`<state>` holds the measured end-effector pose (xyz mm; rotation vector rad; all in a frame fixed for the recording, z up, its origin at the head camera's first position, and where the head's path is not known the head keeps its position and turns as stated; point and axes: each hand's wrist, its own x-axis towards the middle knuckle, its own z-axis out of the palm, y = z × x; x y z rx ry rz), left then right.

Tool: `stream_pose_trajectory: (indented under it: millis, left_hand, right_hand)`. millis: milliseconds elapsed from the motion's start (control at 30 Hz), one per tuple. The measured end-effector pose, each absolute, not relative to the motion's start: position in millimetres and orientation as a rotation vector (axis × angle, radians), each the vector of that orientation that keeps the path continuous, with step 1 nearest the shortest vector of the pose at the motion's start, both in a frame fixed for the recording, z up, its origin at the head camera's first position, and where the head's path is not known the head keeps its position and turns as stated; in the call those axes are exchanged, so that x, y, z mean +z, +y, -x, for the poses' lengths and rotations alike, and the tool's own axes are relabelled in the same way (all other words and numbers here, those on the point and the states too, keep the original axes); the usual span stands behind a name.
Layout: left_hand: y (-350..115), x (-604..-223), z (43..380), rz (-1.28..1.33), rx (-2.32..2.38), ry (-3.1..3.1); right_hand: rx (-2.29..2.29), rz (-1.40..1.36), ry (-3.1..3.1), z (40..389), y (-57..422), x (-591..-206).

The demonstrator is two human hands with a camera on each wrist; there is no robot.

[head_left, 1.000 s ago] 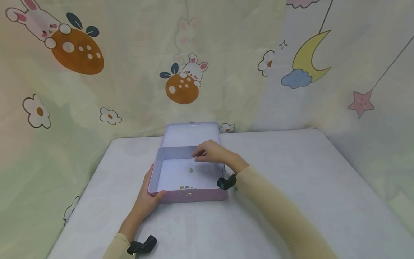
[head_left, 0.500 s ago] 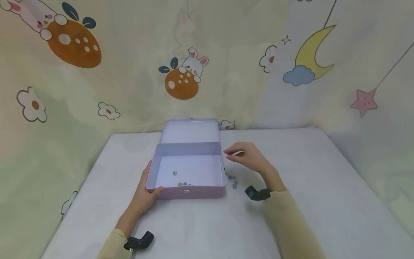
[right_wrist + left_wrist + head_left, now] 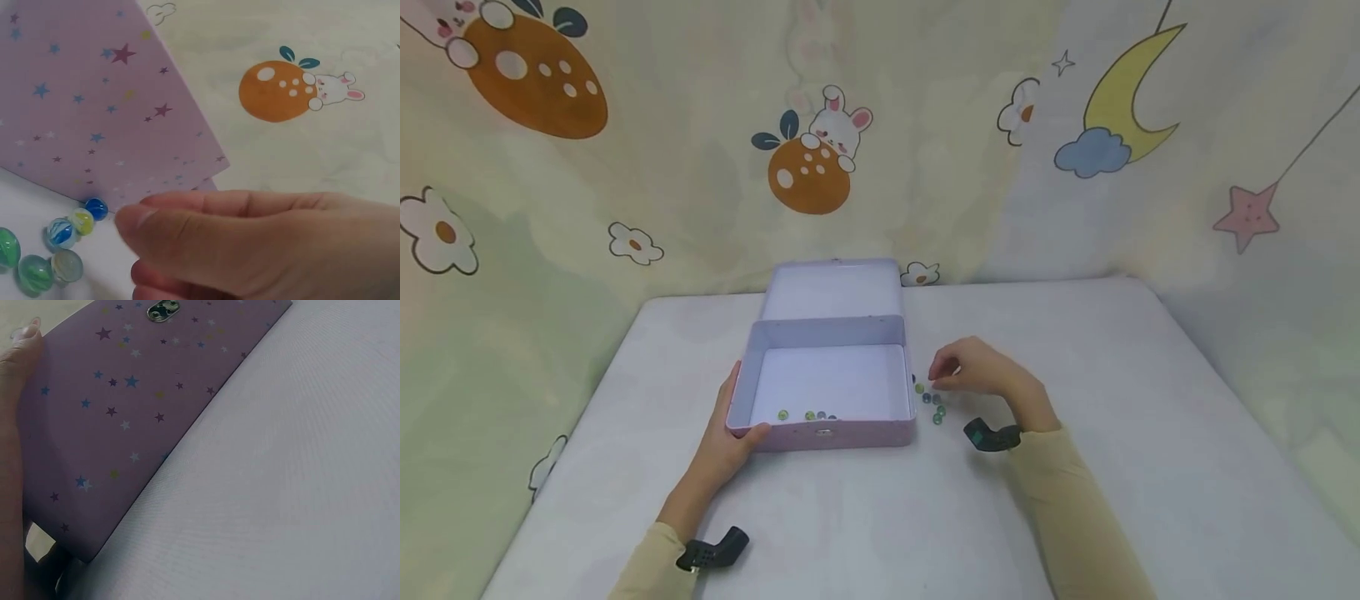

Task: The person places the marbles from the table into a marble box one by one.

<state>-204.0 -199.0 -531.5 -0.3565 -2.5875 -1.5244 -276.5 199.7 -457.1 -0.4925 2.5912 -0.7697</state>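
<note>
A lilac tin box (image 3: 857, 434) with printed stars stands on the table, its lid (image 3: 835, 290) lying back behind it. Inside, several glass marbles (image 3: 783, 414) lie along the front wall. My left hand (image 3: 722, 450) grips the box's front left corner, thumb over the front rim and fingers along the side. In the left wrist view the starred front wall (image 3: 125, 406) and metal clasp (image 3: 164, 310) show. Right of the box, several loose marbles (image 3: 60, 232) sit on the table. Just above them hovers my right hand (image 3: 985, 371), fingers bent, thumb and forefinger slightly apart, nothing visible between them.
The white-covered table (image 3: 1075, 350) reaches back to a cartoon-printed cloth (image 3: 940, 192) hanging behind and at both sides. A black wrist camera (image 3: 992, 435) sits on the right wrist, another camera (image 3: 713, 550) on the left.
My right hand has moved from over the box to the right and down toward the loose marbles. One marble in the box has rolled to the front left. The left hand keeps its grip.
</note>
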Motion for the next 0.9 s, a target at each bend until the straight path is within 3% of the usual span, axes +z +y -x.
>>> stream_pose_trajectory:
  millis: [333,900]
  left_hand:
    - [-198.4,-529.6,204.6,0.342,-1.518,-2.602]
    - [-197.8,-530.5,203.6,0.312,-1.529,-2.627]
  right_hand:
    - [-0.667,0.521,2.574,275.6,194.3,-465.2]
    - [-0.571,0.292,2.669,275.4,181.6,-470.8]
